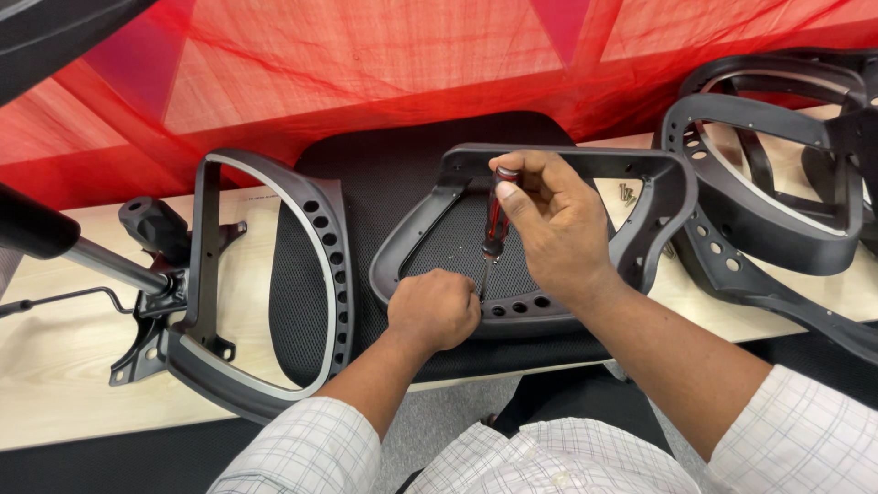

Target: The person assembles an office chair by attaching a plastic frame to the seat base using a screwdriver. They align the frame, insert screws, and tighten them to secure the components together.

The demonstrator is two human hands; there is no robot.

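The pale wooden worktop (55, 366) spans the frame, backed by red mesh fabric (366, 64) across the top. A black mesh seat cushion (384, 174) lies at centre, its lower edge hidden under your arms.

On it rests a black plastic armrest frame (654, 197), centre right, its near rail partly covered by both hands. A second looped frame (329, 265) stands left of centre, over a metal chair mechanism (151, 302) with a lever and a gas cylinder (37, 233) cut off at the left edge. More black frames (777, 183) stack at upper right, running out of frame.

Your right hand (558, 229) is clenched around the red-handled screwdriver (496, 215), held nearly upright at centre; the handle top is buried under your fingers (526, 169). The thin shaft drops toward the frame's near rail; the tip is hard to make out.

Your left hand (434, 309) is closed in a fist just beside the shaft's lower end. You cannot tell what it pinches, if anything.

Small screws (627, 193) lie on the worktop beyond the frame, too small to count.
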